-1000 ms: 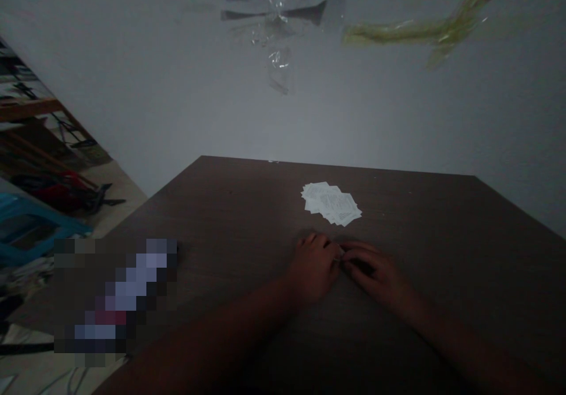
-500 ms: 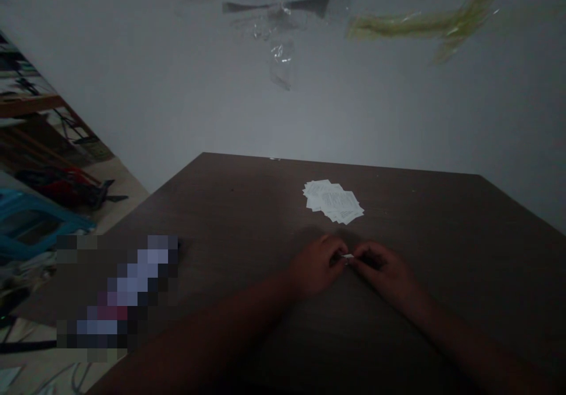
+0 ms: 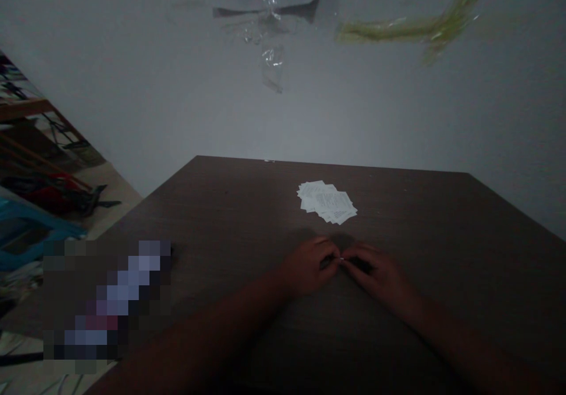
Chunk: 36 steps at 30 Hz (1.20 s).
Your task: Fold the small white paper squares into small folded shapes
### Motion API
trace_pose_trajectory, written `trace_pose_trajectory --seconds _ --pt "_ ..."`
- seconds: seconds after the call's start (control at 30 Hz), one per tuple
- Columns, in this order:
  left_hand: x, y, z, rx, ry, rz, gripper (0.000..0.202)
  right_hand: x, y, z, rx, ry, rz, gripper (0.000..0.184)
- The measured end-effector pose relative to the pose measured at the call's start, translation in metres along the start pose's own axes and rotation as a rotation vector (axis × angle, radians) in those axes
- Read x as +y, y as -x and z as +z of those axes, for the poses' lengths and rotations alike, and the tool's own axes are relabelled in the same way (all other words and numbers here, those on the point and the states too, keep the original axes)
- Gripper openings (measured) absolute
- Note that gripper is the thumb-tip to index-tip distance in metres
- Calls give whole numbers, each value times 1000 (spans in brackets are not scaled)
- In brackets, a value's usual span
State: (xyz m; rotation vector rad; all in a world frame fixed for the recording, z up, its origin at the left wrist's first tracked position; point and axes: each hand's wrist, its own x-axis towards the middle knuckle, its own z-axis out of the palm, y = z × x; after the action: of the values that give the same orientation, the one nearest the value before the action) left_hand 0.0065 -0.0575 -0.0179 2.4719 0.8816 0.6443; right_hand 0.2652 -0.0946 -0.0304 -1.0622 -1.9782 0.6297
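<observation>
1. Pinching, both sides: the bare left hand (image 3: 308, 265) and bare right hand (image 3: 384, 271) meet at the fingertips, thumb against forefinger on each.
2. Between those tips: a tiny white paper-like scrap (image 3: 341, 258), mostly hidden; shape unclear.
3. Position: over the dark brown wood-look tabletop (image 3: 221, 230), on the near side of a loose pile of white printed paper slips (image 3: 327, 202), well apart from it.
4. Step in hand, by my reading: two-handed fine work on the scrap, perhaps folding or rolling; cannot tell which.
5. Next move would call for light, even pressure, tips kept close.
6. Count: two hands, one scrap visible, one pile; several overlapping slips, exact number unreadable.
</observation>
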Motion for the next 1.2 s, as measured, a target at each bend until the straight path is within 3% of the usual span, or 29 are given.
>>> trace_pose_trajectory --seconds 0.3,0.53,0.97,1.2 --pt "3 5 -11 42 -46 61 19 -10 -6 -2 6 -13 -36 19" --pt "-4 4 -21 66 -4 82 13 -11 -7 -4 41 -36 10 18" --pt "-17 9 -45 95 28 7 15 -5 -9 -8 99 -73 147 11" --pt "-18 11 -49 90 39 -20 18 -8 -11 -9 71 -218 199 19"
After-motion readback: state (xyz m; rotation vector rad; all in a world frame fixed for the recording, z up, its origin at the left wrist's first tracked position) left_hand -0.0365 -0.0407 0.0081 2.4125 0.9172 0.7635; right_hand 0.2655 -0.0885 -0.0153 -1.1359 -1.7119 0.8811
